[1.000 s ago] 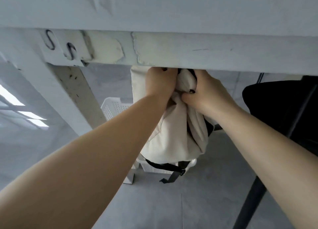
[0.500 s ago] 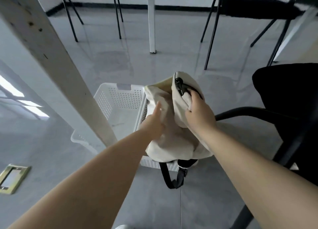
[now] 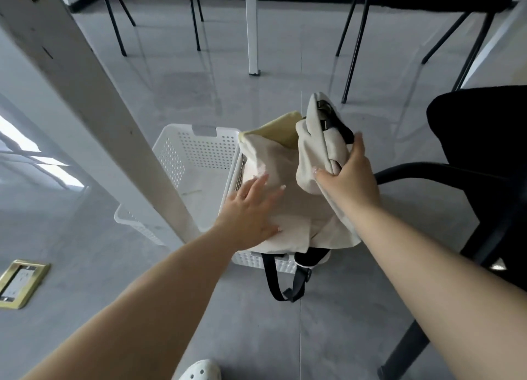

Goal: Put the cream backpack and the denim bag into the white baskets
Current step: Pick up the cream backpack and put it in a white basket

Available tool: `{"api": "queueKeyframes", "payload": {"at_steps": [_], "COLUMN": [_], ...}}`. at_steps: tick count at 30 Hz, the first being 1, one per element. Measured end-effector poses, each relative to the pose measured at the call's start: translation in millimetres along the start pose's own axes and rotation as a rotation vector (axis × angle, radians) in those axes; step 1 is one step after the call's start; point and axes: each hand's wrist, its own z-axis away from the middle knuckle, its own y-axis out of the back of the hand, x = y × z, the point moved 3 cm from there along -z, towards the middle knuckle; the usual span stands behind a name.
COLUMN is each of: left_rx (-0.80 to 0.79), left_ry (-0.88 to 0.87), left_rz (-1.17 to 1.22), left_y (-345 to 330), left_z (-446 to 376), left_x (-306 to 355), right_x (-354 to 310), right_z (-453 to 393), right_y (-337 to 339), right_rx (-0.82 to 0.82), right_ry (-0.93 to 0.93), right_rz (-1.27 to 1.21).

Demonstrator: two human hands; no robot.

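The cream backpack [image 3: 288, 180] lies over a white perforated basket [image 3: 265, 262] on the grey floor, its black straps hanging over the basket's near side. My right hand [image 3: 346, 177] grips the backpack's upper flap and holds it up. My left hand [image 3: 251, 208] rests flat on the backpack's front, fingers spread. A second white basket [image 3: 185, 157] stands empty just to the left, touching the first. No denim bag is in view.
A white table leg [image 3: 94, 100] slants across in front of the left basket. A black chair [image 3: 484, 157] stands at the right. More chair legs and a white post [image 3: 252, 28] are beyond. A brass floor socket [image 3: 21, 282] sits at the left.
The view dropped from the table's underside to the floor. The backpack came down onto the right basket. My left hand let go of its top and now lies flat on it.
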Motion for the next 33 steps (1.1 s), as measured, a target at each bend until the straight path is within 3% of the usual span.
{"api": "queueKeyframes", "payload": {"at_steps": [2,4,7,10,12,15,16,20,21,24,28,32,33], "left_rx": [-0.148,-0.313,-0.573,-0.777,-0.651,-0.081,-0.017,-0.352,-0.314,0.084,0.183,0.329,0.383], "left_ry": [-0.1,-0.073,0.109,0.256,0.269,0.249,0.258,0.484,0.472,0.336,0.289,0.521,0.593], "left_rz": [-0.045,-0.075,-0.059,0.111,0.143,0.109,0.114,0.368,0.462,0.939,1.566,1.706,1.664], "left_y": [-11,-22,-55,-82,-80,-52,-44,-40,-33,-5,-1,-5,-3], "left_z": [4,0,-15,-17,-22,-43,-52,-74,-72,-61,-25,-18,-14], "left_x": [-8,-18,-25,-13,-8,-14,-20,-48,-43,-11,31,12,2], "right_x": [14,25,36,46,52,56,57,65,65,55,13,2,8], "right_z": [4,8,10,11,11,10,11,10,11,16,25,38,41], "right_y": [-4,-8,-14,-22,-24,-27,-27,-27,-29,-41,-67,-80,-78], "right_rx": [-0.013,-0.028,-0.063,-0.13,-0.13,-0.122,-0.107,-0.081,-0.118,-0.198,-0.346,-0.616,-0.614], "right_ry": [-0.057,-0.083,-0.078,-0.113,-0.12,-0.139,-0.143,-0.172,-0.222,-0.295,-0.13,-0.002,-0.004], "right_rz": [-0.023,-0.033,-0.007,0.043,0.069,0.054,0.046,-0.066,-0.138,-0.245,-0.162,-0.119,-0.107]}}
